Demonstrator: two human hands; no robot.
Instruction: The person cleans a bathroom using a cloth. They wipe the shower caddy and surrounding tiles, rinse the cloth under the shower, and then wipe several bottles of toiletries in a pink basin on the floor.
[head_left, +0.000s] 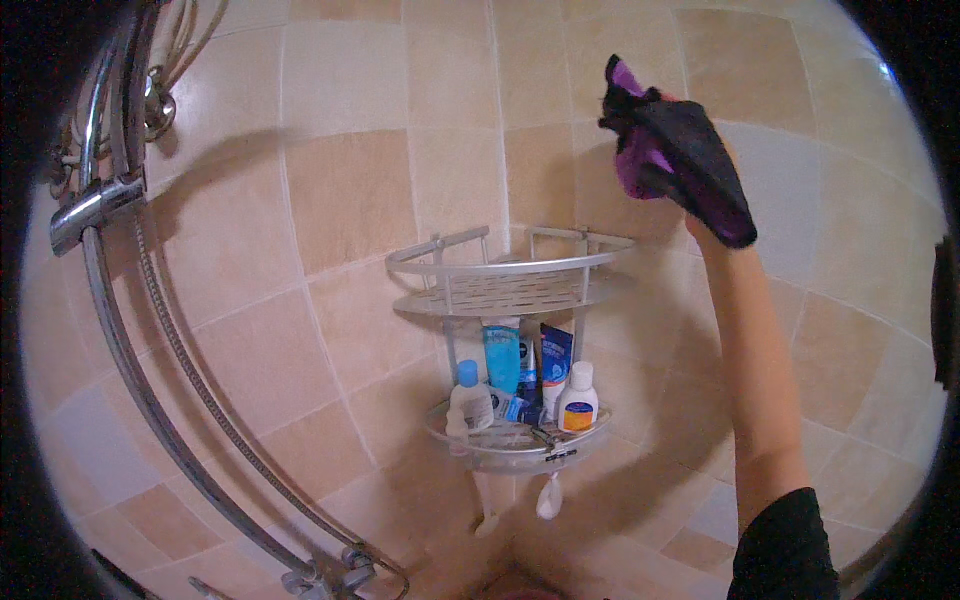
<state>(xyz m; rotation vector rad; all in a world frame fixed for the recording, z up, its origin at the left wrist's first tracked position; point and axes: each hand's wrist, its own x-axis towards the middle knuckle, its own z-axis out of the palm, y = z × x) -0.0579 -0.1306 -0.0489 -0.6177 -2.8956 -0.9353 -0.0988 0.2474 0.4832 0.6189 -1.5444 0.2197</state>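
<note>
My right hand (696, 226) is raised at the upper right, in front of the tiled wall, and grips a black and purple cloth (694, 154). The cloth covers most of the hand and fingers. Whether it touches the tiles, I cannot tell. Below and to the left, a two-tier metal corner rack (517, 265) hangs in the wall corner. Its lower tier holds a light blue tube (501, 356), a dark blue and white tube (556, 360), a white bottle with a blue cap (471, 405) and a white bottle with an orange label (578, 405). My left hand is out of view.
A chrome shower rail (120, 322) with a sliding bracket (97, 210) curves down the left side. Beside it hangs a metal shower hose (187, 382), leading towards the fittings (322, 577) at the bottom. A white looped item (550, 499) dangles beneath the rack.
</note>
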